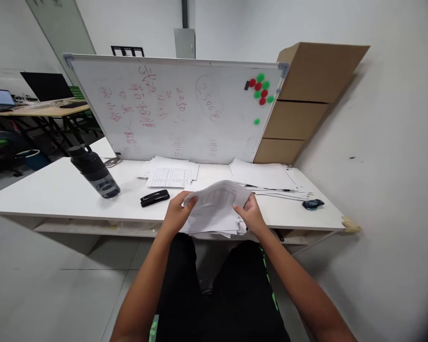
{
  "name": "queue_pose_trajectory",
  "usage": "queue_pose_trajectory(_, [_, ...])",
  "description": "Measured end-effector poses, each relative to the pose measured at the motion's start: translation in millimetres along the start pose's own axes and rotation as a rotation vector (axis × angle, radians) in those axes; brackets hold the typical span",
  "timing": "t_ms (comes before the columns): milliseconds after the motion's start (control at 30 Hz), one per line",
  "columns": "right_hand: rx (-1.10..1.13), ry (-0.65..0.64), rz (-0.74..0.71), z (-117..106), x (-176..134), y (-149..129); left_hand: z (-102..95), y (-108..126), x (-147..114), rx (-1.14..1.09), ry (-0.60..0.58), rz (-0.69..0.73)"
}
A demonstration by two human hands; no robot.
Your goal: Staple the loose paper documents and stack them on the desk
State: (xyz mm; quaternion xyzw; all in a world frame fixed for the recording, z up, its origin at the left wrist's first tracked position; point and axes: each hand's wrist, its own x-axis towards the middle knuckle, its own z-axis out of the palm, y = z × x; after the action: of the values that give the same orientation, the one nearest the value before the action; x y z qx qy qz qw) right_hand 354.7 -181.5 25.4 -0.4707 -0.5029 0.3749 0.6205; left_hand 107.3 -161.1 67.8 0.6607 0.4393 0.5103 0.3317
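Paper sheaf (217,197): bowed in my grasp, spanning left to right over loose sheets (218,226) at the bench's (46,190) front edge.
Left fingers (190,204): I pinch the sheaf's left edge.
Right fingers (239,210): I grip its right edge.
Black stapler (155,197): on the bench, just left of my left fingers, the nearer ones, long axis nearly left to right.

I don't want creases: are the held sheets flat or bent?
Bent: the sheets' far edge visibly curves between the left hand and right hand.
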Motion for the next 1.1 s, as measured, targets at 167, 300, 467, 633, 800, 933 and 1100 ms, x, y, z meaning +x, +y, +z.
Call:
queue_pose_trajectory(167, [0.001, 0.077, 0.063, -2, 1, 22, 14.2, -34, 2, -0.068, 0.009, -0.191])
queue_pose_trajectory(300, [-0.137, 0.042, 0.069, -1, 2, 20, 22.4, -43, 5, -0.178, 0.037, -0.281])
queue_pose_trajectory(467, [-0.357, 0.092, -0.025, -13, -16, 11, 13.0, -44, -2, -0.314, 0.071, -0.134])
queue_pose_trajectory(633, [-0.376, 0.232, 0.063, -45, -43, 20, -51.9, -80, 14, 0.123, 0.241, -0.082])
queue_pose_trajectory(800, [-0.352, 0.197, 0.195, -61, -49, 39, -113.5, -149, 38, 0.87, 0.105, -0.123])
queue_pose_trajectory(933, [-0.211, 0.159, 0.255, -48, -33, 29, -123.1, -182, 39, 0.888, 0.082, -0.098])
queue_pose_trajectory(1100, [-0.085, 0.031, 0.254, 9, 12, 8, -121.8, -186, 34, 0.84, 0.083, -0.022])
